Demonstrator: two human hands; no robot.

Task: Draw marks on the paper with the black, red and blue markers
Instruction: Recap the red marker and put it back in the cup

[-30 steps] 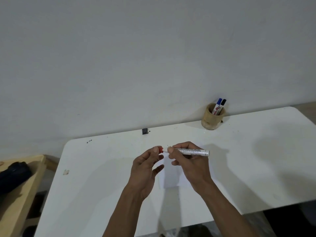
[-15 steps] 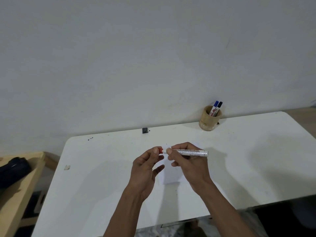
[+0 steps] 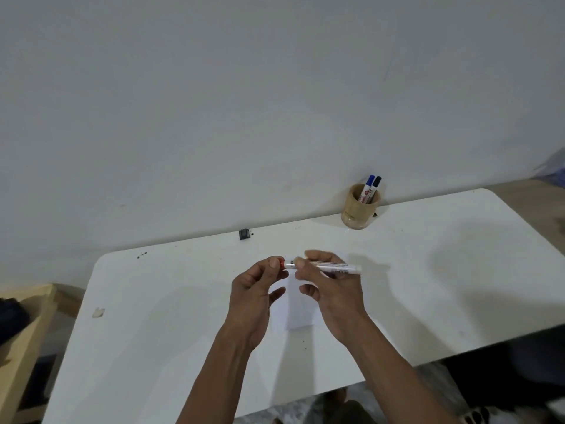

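Note:
I hold the red marker (image 3: 330,267) level above the table. My right hand (image 3: 328,289) grips its white barrel. My left hand (image 3: 256,289) pinches the red cap at the marker's left end between thumb and fingertips. The white paper (image 3: 295,313) lies flat on the table under both hands, partly hidden by them. The blue marker (image 3: 367,186) and the black marker (image 3: 374,187) stand side by side, caps up, in the wooden cup (image 3: 359,209) at the back of the table.
The white table (image 3: 159,316) runs to a grey wall behind. A small black object (image 3: 244,234) sits at the table's back edge. A wooden shelf (image 3: 21,341) with a dark item stands to the left. The floor shows below the front edge.
Both hands keep their hold on the red marker and its cap. The view has shifted slightly; the cup stays in place on the table.

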